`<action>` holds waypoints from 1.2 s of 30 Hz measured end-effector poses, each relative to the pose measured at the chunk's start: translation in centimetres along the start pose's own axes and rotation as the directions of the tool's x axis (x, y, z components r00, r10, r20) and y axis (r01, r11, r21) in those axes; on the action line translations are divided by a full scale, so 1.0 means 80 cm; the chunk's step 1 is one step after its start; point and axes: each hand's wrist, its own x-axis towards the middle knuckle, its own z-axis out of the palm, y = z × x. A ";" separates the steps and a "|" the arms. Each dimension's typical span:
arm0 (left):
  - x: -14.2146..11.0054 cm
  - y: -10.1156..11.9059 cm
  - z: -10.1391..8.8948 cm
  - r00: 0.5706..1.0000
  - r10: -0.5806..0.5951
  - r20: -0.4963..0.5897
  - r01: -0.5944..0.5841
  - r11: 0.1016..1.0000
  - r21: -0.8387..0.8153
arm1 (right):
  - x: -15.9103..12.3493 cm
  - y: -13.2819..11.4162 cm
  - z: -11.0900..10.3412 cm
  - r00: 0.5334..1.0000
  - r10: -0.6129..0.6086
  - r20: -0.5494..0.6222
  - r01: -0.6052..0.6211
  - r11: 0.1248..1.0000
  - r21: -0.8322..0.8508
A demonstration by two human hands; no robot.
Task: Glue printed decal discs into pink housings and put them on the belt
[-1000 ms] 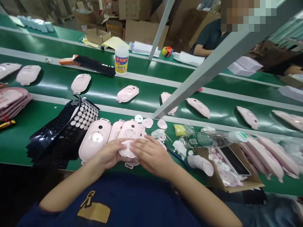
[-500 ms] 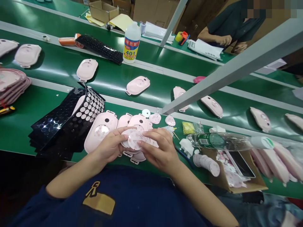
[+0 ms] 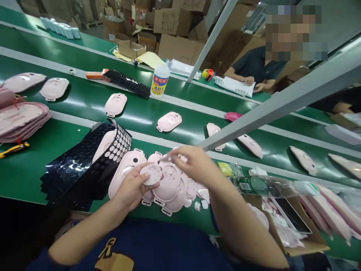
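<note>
My left hand (image 3: 134,184) pinches a round, pale patterned disc (image 3: 151,174) between thumb and fingers, tilted toward me. Up and to the right of it is my right hand (image 3: 194,162), off the disc, fingertips drawn together. Whatever is between those fingertips, if anything, is too small to make out. Both hands are over a cluster of pink plastic covers (image 3: 168,190), each with round recesses. Near my right wrist lie loose patterned discs (image 3: 191,190) and small white cartoon-shaped pieces (image 3: 197,206).
Left of the covers are black sheets with round stickers (image 3: 79,165) and stacked pink parts (image 3: 24,118). More covers (image 3: 169,121) lie along the green belt. A glue bottle (image 3: 160,81), grey post (image 3: 254,109), plastic bottle (image 3: 262,186) and carton (image 3: 307,246) stand around. A person sits opposite.
My right hand has let go of the disc and moved up and away, while my left hand keeps hold of it. The view has tilted upward.
</note>
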 end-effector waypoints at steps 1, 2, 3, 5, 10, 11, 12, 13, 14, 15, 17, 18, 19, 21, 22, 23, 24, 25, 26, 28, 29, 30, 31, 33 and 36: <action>-0.002 0.003 -0.002 1.000 -0.003 0.006 0.003 1.000 -0.005 | 0.028 0.021 -0.005 0.998 0.061 0.002 -0.061 0.998 -0.031; -0.005 0.005 -0.005 1.000 -0.008 0.017 0.008 1.000 -0.008 | 0.058 0.042 -0.009 0.993 0.116 0.007 -0.115 0.991 -0.070; -0.009 0.006 -0.007 0.999 -0.014 0.029 0.014 1.000 -0.010 | 0.086 0.064 -0.010 0.986 0.169 0.014 -0.166 0.979 -0.116; -0.017 0.007 -0.013 0.999 -0.019 0.048 0.020 1.000 -0.006 | 0.136 0.101 -0.008 0.969 0.243 0.038 -0.231 0.951 -0.206; -0.033 -0.003 -0.035 1.000 0.021 -0.021 -0.021 1.000 -0.022 | 0.188 0.146 0.015 0.970 0.216 0.112 -0.154 0.903 -0.402; -0.034 -0.006 -0.038 0.999 0.019 -0.038 -0.020 0.999 -0.038 | 0.190 0.150 0.021 0.969 0.201 0.141 -0.122 0.893 -0.433; -0.034 -0.009 -0.040 0.999 0.013 -0.046 -0.015 0.998 -0.056 | 0.191 0.154 0.027 0.966 0.188 0.176 -0.088 0.884 -0.460; -0.033 -0.012 -0.040 0.999 0.004 -0.040 -0.007 0.997 -0.072 | 0.192 0.159 0.032 0.960 0.178 0.217 -0.054 0.875 -0.481; -0.032 -0.013 -0.040 1.000 0.000 -0.026 -0.002 0.996 -0.085 | 0.191 0.163 0.037 0.950 0.170 0.261 -0.019 0.868 -0.495; -0.031 -0.014 -0.038 1.000 0.001 -0.009 -0.002 0.995 -0.095 | 0.191 0.168 0.040 0.938 0.163 0.307 0.014 0.864 -0.503; -0.029 -0.013 -0.033 1.000 0.005 0.022 -0.002 0.994 -0.106 | 0.188 0.178 0.045 0.908 0.153 0.390 0.071 0.861 -0.503; -0.027 -0.012 -0.030 0.999 0.002 0.034 0.002 0.994 -0.108 | 0.186 0.183 0.045 0.894 0.150 0.423 0.091 0.862 -0.498; -0.026 -0.011 -0.028 0.999 -0.005 0.042 0.010 0.994 -0.108 | 0.184 0.188 0.045 0.882 0.149 0.448 0.104 0.864 -0.493; -0.024 -0.009 -0.025 0.998 -0.027 0.049 0.031 0.994 -0.102 | 0.179 0.195 0.043 0.865 0.155 0.477 0.112 0.868 -0.484; -0.023 -0.009 -0.025 0.998 -0.034 0.048 0.039 0.995 -0.096 | 0.177 0.198 0.042 0.858 0.163 0.487 0.108 0.870 -0.481; -0.022 -0.008 -0.025 0.998 -0.037 0.045 0.041 0.995 -0.090 | 0.175 0.200 0.042 0.852 0.174 0.494 0.100 0.872 -0.479; -0.021 -0.008 -0.026 0.999 -0.038 0.038 0.041 0.996 -0.084 | 0.173 0.201 0.041 0.844 0.188 0.502 0.089 0.874 -0.478; -0.021 -0.008 -0.026 0.999 -0.036 0.029 0.038 0.996 -0.078 | 0.173 0.202 0.042 0.836 0.204 0.510 0.076 0.876 -0.476; -0.021 -0.008 -0.026 0.999 -0.034 0.018 0.035 0.997 -0.074 | 0.172 0.202 0.042 0.826 0.221 0.519 0.063 0.878 -0.474; -0.022 -0.007 -0.026 0.999 -0.035 -0.005 0.035 0.997 -0.072 | 0.173 0.202 0.044 0.809 0.254 0.529 0.033 0.880 -0.473; -0.023 -0.007 -0.026 0.999 -0.035 -0.014 0.034 0.997 -0.071 | 0.174 0.201 0.045 0.804 0.271 0.529 0.016 0.880 -0.475; -0.024 -0.007 -0.025 0.999 -0.032 -0.020 0.030 0.997 -0.068 | 0.174 0.200 0.046 0.802 0.288 0.523 -0.003 0.878 -0.479; -0.025 -0.007 -0.025 0.999 -0.025 -0.023 0.024 0.998 -0.064 | 0.174 0.198 0.046 0.804 0.304 0.511 -0.022 0.874 -0.485; -0.027 -0.008 -0.025 1.000 -0.011 -0.029 0.010 0.998 -0.057 | 0.172 0.191 0.044 0.811 0.334 0.480 -0.062 0.865 -0.498; -0.028 -0.011 -0.027 0.999 0.009 -0.042 -0.011 0.998 -0.061 | 0.166 0.176 0.035 0.833 0.357 0.422 -0.110 0.855 -0.506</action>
